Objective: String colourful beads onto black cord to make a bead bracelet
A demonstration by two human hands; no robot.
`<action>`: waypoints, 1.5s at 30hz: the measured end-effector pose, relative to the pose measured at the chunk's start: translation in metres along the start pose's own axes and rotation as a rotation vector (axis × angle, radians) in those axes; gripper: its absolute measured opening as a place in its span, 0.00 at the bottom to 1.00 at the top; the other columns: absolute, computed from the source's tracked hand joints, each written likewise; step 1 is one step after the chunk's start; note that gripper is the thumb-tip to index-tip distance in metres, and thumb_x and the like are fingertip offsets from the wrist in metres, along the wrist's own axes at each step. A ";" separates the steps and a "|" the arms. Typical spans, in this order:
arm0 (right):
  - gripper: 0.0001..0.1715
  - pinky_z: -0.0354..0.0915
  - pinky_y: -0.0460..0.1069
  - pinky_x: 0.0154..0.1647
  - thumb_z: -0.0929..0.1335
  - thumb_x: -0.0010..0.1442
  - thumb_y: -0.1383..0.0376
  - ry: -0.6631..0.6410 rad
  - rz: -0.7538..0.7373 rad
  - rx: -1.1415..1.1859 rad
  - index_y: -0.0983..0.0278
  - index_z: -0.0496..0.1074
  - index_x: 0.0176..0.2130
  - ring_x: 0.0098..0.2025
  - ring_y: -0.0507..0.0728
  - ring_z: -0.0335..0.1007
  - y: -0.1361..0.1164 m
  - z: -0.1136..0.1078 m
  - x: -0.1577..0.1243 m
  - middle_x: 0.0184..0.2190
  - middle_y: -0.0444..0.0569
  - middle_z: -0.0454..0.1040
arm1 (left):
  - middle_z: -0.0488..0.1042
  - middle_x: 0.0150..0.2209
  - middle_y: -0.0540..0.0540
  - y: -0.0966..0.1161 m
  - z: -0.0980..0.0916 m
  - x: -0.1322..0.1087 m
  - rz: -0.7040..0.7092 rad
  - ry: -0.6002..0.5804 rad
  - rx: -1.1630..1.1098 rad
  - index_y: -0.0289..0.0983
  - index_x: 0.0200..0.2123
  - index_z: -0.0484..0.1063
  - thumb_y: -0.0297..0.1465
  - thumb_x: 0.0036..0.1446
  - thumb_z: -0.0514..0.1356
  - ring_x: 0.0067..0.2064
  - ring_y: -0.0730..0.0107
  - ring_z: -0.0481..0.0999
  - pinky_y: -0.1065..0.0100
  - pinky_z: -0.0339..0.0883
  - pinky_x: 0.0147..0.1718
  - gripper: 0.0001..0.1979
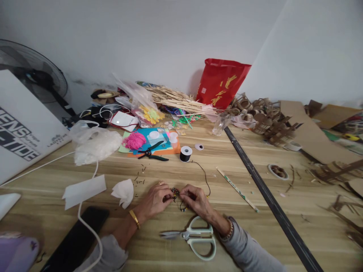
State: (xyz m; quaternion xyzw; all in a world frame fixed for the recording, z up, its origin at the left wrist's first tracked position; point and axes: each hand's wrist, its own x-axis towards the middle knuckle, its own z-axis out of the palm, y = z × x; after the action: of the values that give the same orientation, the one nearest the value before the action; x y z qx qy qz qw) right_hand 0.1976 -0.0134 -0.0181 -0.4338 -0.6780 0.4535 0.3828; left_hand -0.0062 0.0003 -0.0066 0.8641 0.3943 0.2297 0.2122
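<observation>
My left hand (155,199) and my right hand (196,199) meet at the table's near middle, both pinched on a small beaded piece (174,193) of dark and coloured beads. A thin black cord (204,174) runs from the piece up to a black cord spool (186,153). Pale green-handled scissors (195,237) lie shut just below my right wrist. A gold bangle sits on my left wrist, a bead bracelet on my right.
Black pliers (151,152) and pink yarn (134,140) lie on coloured sheets. A crumpled tissue (123,192), a phone (76,238), a white cable, plastic bags, a red bag (222,82), straw bundles, a long black strip (266,196) and cardboard scraps at right surround the wooden table (159,249).
</observation>
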 end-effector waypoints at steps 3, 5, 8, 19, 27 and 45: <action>0.16 0.57 0.44 0.23 0.67 0.58 0.56 -0.003 0.020 0.018 0.66 0.71 0.30 0.24 0.50 0.59 0.000 -0.001 0.000 0.23 0.44 0.67 | 0.73 0.28 0.46 0.000 0.000 0.000 0.015 -0.011 0.035 0.37 0.27 0.75 0.23 0.53 0.60 0.34 0.63 0.70 0.64 0.63 0.38 0.06; 0.17 0.56 0.44 0.22 0.67 0.58 0.54 0.001 0.041 0.039 0.66 0.70 0.30 0.23 0.49 0.58 0.001 -0.002 0.000 0.22 0.43 0.66 | 0.73 0.27 0.47 0.000 0.001 0.000 0.020 0.001 0.027 0.38 0.27 0.75 0.22 0.53 0.60 0.33 0.64 0.70 0.64 0.63 0.39 0.07; 0.20 0.56 0.44 0.22 0.67 0.58 0.51 0.001 0.072 0.090 0.66 0.69 0.31 0.23 0.49 0.58 0.002 -0.002 0.001 0.22 0.43 0.65 | 0.73 0.26 0.48 0.000 0.002 0.000 0.020 0.027 -0.006 0.39 0.27 0.75 0.23 0.52 0.60 0.32 0.65 0.70 0.65 0.63 0.39 0.06; 0.18 0.55 0.43 0.23 0.66 0.61 0.53 -0.015 0.014 0.044 0.66 0.68 0.31 0.24 0.49 0.58 0.001 -0.002 -0.001 0.24 0.44 0.66 | 0.79 0.27 0.47 0.005 0.001 0.005 -0.396 0.068 -0.691 0.34 0.28 0.76 0.29 0.48 0.63 0.30 0.67 0.76 0.68 0.69 0.32 0.03; 0.16 0.59 0.44 0.25 0.64 0.62 0.56 0.024 -0.131 -0.084 0.65 0.69 0.29 0.25 0.51 0.63 -0.009 0.002 -0.004 0.24 0.46 0.68 | 0.80 0.28 0.46 -0.003 0.004 0.006 -0.407 0.053 -0.877 0.34 0.27 0.77 0.35 0.43 0.68 0.32 0.65 0.77 0.65 0.71 0.36 0.10; 0.13 0.60 0.45 0.27 0.64 0.63 0.60 -0.026 -0.144 -0.119 0.65 0.68 0.30 0.26 0.51 0.63 -0.008 0.002 -0.004 0.25 0.46 0.68 | 0.79 0.30 0.45 -0.007 0.009 0.004 -0.386 0.008 -0.900 0.34 0.28 0.77 0.34 0.43 0.68 0.33 0.66 0.76 0.67 0.68 0.36 0.09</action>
State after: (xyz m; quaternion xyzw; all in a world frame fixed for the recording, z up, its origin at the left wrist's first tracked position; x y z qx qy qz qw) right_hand 0.1953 -0.0192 -0.0117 -0.3999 -0.7380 0.3892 0.3794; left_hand -0.0027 0.0060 -0.0167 0.5969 0.4096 0.3370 0.6019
